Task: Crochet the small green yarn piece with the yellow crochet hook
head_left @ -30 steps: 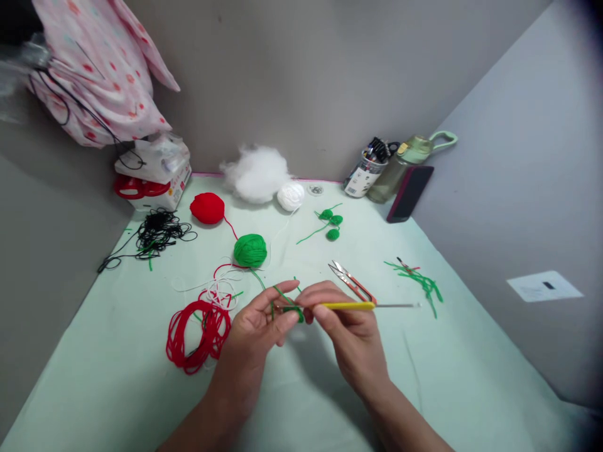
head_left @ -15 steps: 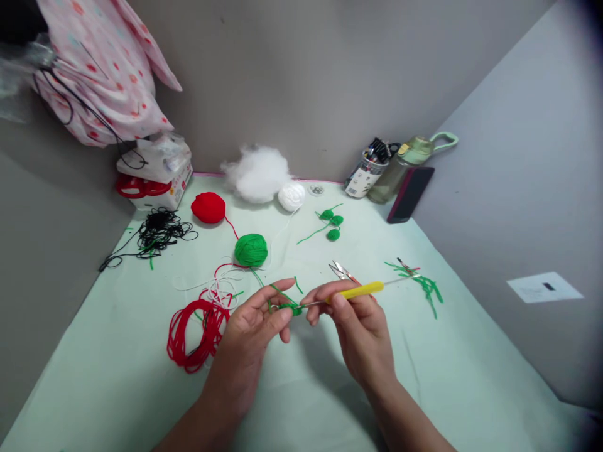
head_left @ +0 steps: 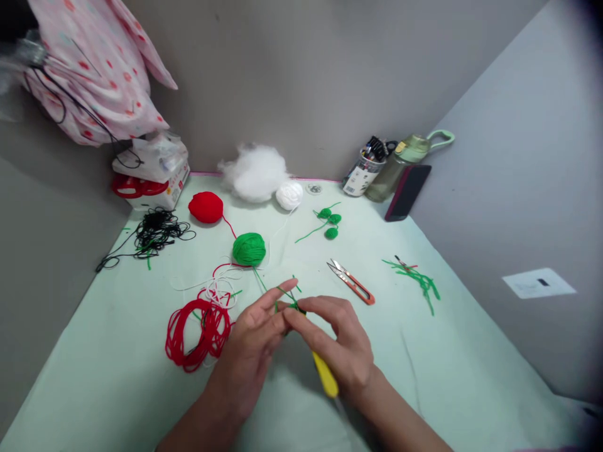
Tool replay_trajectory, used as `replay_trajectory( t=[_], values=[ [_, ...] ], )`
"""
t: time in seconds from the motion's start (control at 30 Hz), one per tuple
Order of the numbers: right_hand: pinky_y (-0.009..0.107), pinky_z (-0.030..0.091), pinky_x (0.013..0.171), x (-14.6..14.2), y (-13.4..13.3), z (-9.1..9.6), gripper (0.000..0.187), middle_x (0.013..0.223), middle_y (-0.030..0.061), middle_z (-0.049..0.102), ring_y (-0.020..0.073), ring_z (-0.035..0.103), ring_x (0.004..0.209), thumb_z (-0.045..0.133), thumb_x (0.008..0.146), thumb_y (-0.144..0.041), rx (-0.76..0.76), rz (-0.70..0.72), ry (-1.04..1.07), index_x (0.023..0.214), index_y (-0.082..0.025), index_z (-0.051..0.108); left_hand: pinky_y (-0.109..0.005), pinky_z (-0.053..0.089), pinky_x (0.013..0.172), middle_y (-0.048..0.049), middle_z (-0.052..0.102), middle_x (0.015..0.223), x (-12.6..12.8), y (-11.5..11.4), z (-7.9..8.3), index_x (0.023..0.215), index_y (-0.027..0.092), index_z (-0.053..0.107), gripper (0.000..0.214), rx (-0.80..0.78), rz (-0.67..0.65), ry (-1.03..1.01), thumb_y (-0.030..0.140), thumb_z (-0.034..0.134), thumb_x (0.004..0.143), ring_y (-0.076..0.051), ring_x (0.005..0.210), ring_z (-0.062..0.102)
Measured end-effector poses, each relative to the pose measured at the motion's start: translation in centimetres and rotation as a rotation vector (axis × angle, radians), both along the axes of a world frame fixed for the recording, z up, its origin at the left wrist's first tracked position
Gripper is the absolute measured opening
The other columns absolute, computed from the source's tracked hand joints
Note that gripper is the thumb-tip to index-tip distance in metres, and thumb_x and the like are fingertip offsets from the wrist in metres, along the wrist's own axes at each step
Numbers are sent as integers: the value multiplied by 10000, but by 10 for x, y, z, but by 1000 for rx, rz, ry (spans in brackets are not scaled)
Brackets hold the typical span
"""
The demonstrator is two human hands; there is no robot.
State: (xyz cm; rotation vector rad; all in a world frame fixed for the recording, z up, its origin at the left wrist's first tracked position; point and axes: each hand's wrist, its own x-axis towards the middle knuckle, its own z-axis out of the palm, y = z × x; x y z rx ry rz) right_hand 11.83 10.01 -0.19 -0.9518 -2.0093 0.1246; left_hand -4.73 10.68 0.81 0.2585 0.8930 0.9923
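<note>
My left hand (head_left: 254, 333) is closed on a small green crochet piece (head_left: 293, 306), pinching it between thumb and fingers. Green yarn runs over its raised index finger from the green yarn ball (head_left: 249, 250) behind. A crochet hook (head_left: 326, 375) with a yellow handle is in my right hand (head_left: 343, 342), its handle slanting down towards me below the fingers. The right thumb and index finger meet the left fingertips at the green piece, hiding most of it. Orange-handled thread snips (head_left: 360, 290) lie right of my hands.
Left on the table are a red yarn coil (head_left: 176, 339), a black cord tangle (head_left: 160, 229) and a red ball (head_left: 206, 208). White stuffing (head_left: 257, 172), a white ball (head_left: 289, 195) and small green crocheted pieces (head_left: 331, 233) lie behind. A bottle (head_left: 384, 179), phone (head_left: 407, 193) and green scraps (head_left: 421, 279) are right.
The hook's handle has swung from pointing right to pointing down towards me. My right fingers have moved left onto the green piece, uncovering the snips.
</note>
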Motion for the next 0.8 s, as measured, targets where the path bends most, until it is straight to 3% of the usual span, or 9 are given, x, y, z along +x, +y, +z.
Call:
replay_trajectory(
  t=[0.13,0.2,0.3,0.4,0.47,0.53,0.63,0.73,0.8],
  values=[
    [317,600,701,0,4,4,251,892,47,754,178,685,784,560,1053,-126,-323,32,526,1115,-252,768,-262,490,878,113,414,505,-8,4,-3,1246,170,804,464,-5,19,-49,253,905,800,-87,584,431],
    [305,579,670,-3,7,4,217,852,36,742,168,659,739,580,1060,-178,-442,69,691,1040,-254,782,-251,485,843,101,469,549,-7,4,-4,1232,195,810,454,35,31,-7,242,908,791,-78,579,414],
    [301,583,674,-8,10,2,190,913,55,783,179,695,784,625,1040,-184,-480,79,669,1012,-250,800,-204,441,714,33,659,802,-2,2,-6,1213,233,814,463,96,17,87,255,927,764,-75,657,477],
    [309,609,723,-8,6,0,249,979,76,799,192,731,863,625,1018,-107,-336,30,452,1116,-253,803,-188,398,631,14,688,890,2,-1,-7,1212,238,815,458,130,50,164,271,931,769,-70,652,454],
    [339,628,782,-6,2,-1,322,1067,101,796,216,741,946,623,1010,-90,-207,27,263,1226,-262,788,-188,401,621,31,669,834,2,-1,-7,1223,229,812,471,103,44,126,278,933,771,-53,584,378],
    [358,633,810,-2,0,-1,365,1122,112,790,232,740,994,622,1008,-91,-161,35,192,1289,-271,769,-197,453,684,77,558,647,1,0,-5,1208,194,821,469,49,3,17,288,938,764,-48,533,299],
    [321,609,739,1,3,1,290,968,61,782,192,717,858,613,1025,-114,-307,9,444,1168,-283,801,-262,515,859,137,357,499,-2,4,-3,1164,151,840,450,0,-11,-90,274,945,743,-49,512,252],
    [294,561,670,-1,9,2,204,857,23,744,154,652,725,636,1044,-214,-513,68,730,1028,-293,824,-253,493,844,93,511,607,-3,5,-4,1180,199,836,445,59,16,-15,259,932,749,-52,545,327],
    [291,552,678,-3,12,3,175,885,33,762,153,649,739,668,1034,-263,-589,125,764,1017,-290,841,-231,457,770,42,622,746,-3,4,-7,1181,239,832,431,123,9,83,268,919,760,-86,651,463]
  ],
)
